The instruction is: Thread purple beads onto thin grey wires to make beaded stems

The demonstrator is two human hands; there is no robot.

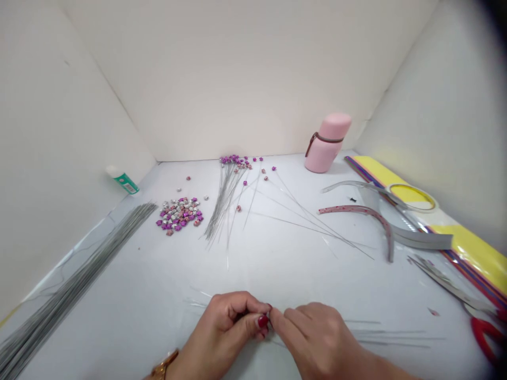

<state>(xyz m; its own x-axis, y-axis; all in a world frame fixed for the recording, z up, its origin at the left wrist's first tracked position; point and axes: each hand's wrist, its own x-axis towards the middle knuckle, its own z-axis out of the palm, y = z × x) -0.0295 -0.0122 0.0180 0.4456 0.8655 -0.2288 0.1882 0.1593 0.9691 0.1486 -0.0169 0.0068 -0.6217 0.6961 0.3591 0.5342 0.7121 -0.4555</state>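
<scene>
My left hand (233, 327) and my right hand (312, 332) meet at the bottom middle, fingertips pinched together. A small item between the fingertips is mostly hidden; I cannot make it out. Thin wires (396, 332) lie by my right forearm, and a few more (198, 303) show left of my left hand. Beyond the hands, a bunch of wires (224, 203) has purple and pink stars (235, 159) at its far end. A pile of loose purple, pink and silver stars (180, 215) sits to the left.
A long bundle of grey wires (83, 274) lies at left, near a green-and-white tube (125, 182). A pink bottle (327, 142) stands at the back. On the right are paper strips (420, 238), a tape roll (412, 196), yellow packets (471, 250) and red-handled scissors (485, 335).
</scene>
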